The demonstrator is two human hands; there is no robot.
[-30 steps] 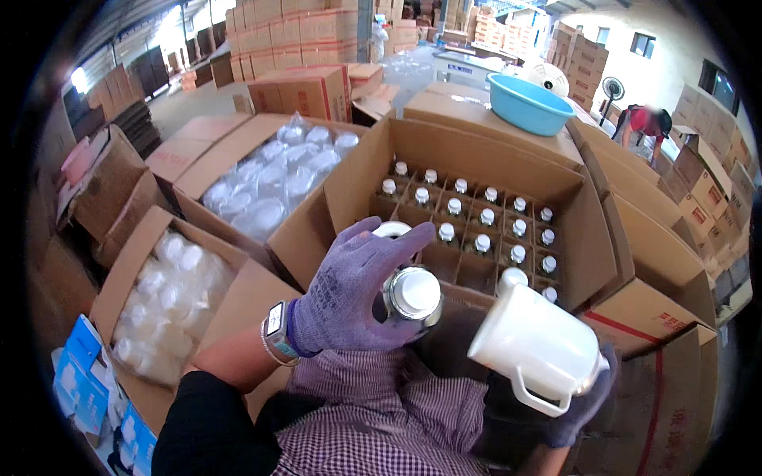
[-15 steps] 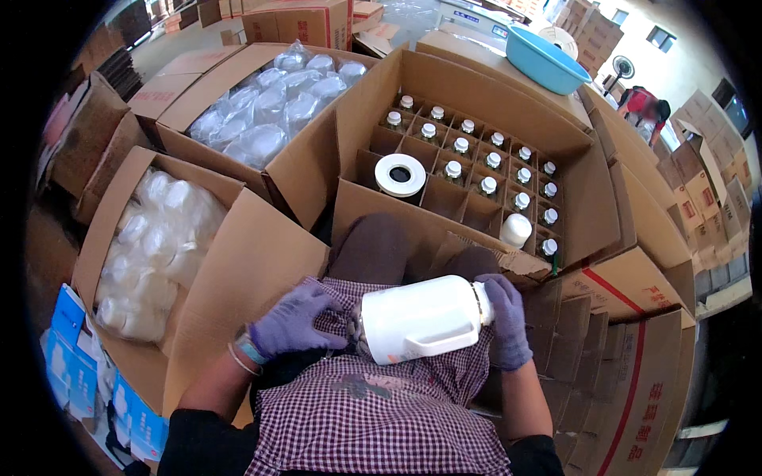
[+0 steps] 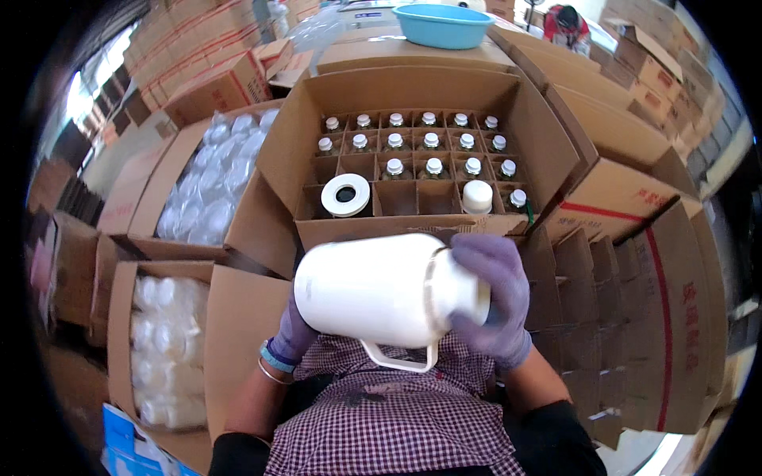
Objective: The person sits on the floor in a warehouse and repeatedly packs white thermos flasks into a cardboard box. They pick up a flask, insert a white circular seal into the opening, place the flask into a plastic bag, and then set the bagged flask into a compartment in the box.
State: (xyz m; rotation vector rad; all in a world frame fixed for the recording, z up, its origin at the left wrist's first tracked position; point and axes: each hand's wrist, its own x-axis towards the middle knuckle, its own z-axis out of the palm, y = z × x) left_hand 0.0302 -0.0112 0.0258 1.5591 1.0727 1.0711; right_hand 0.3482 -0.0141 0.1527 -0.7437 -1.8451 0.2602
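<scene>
A white thermos jug (image 3: 365, 289) lies on its side in the air above my lap, its loop handle pointing down toward my checked apron. My left hand (image 3: 295, 337), in a purple glove, holds its base end; the fingers are hidden behind the jug. Around the neck at the other end curls my gloved right hand (image 3: 500, 293), slightly smeared by motion. Just beyond the jug stands an open divided carton (image 3: 397, 230). Several white-topped bottles (image 3: 394, 168) stand in its compartments, along with a white ring-topped piece (image 3: 327, 196) and a rounded white lid (image 3: 477, 197).
On the left, two open cartons hold bagged clear plastic pieces (image 3: 214, 174) and bagged whitish pieces (image 3: 167, 349). A blue basin (image 3: 444, 28) rests on a carton at the back. Cardboard dividers (image 3: 579, 317) stand to my right. Another person (image 3: 565, 28) bends over at the far right.
The jug has risen and turned, its base now farther left. My left hand has gone from beside the base to holding it. My right hand stays at the neck. The whole view has shifted.
</scene>
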